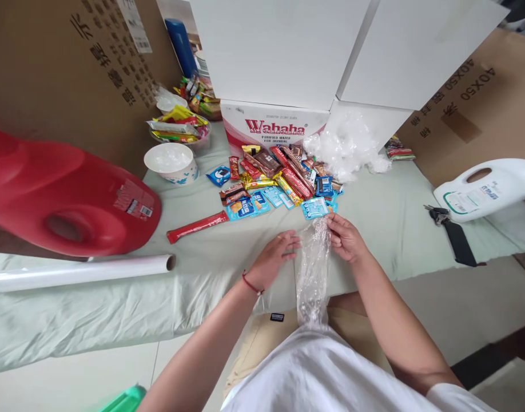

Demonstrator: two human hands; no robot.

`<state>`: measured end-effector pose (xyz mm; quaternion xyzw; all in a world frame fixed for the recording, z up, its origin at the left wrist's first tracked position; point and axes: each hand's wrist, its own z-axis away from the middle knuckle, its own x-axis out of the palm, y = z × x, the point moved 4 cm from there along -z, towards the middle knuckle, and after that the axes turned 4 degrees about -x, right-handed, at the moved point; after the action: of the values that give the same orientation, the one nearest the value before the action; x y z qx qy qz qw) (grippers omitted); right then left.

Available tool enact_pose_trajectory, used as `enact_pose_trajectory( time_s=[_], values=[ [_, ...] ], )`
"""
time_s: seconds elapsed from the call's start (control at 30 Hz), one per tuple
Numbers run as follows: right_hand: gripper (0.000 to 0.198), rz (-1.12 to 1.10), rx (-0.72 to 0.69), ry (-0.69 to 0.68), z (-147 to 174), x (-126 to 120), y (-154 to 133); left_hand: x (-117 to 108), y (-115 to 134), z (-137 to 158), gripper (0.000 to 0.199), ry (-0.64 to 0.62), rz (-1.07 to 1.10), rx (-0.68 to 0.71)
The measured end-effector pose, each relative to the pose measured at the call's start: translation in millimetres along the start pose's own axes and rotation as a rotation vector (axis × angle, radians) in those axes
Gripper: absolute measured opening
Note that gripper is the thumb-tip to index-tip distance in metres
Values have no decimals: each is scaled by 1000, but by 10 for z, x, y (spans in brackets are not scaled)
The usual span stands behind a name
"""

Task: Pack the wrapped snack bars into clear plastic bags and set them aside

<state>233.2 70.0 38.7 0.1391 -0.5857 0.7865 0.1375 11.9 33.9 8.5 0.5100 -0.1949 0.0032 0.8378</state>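
Observation:
A clear, crinkled plastic bag (313, 274) hangs lengthwise from the table edge towards my lap. My right hand (346, 237) pinches its upper right corner between thumb and fingers. On the bag's other side is my left hand (273, 260), fingers stretched towards its left edge; whether they touch the film is hard to see. Just beyond both hands lies a pile of wrapped snacks (283, 171). A light-blue packet (314, 208) at its front lies by my right fingertips. One long red stick packet (197, 226) lies left of the pile.
Behind the pile stand a Wahaha carton (275, 123) and a heap of clear plastic bags (348, 146). At left are a paper bowl (170, 163), a big red jug (69, 194) and a white roll (82, 272). A white jug (488, 189) and scissors (453, 234) lie right.

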Motion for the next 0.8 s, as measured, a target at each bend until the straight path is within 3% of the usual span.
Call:
enact_pose_trajectory(
  time_s=[0.13, 0.23, 0.43, 0.67, 0.8],
  values=[
    [44, 88, 20, -43, 10, 120, 31, 250, -14, -244, 63, -151, 256, -206],
    [45, 177, -5, -38, 10, 163, 38, 275, 1, -318, 50, -172, 292, -166],
    [43, 271, -116, 57, -49, 76, 44, 82, 19, -321, 45, 74, 281, 57],
    [39, 260, -162, 142, -61, -14, 64, -25, 18, -319, 39, 197, 255, 192],
    [41, 133, -134, 154, -45, 10, 97, -10, 22, -328, 35, 252, 263, 238]
  ],
)
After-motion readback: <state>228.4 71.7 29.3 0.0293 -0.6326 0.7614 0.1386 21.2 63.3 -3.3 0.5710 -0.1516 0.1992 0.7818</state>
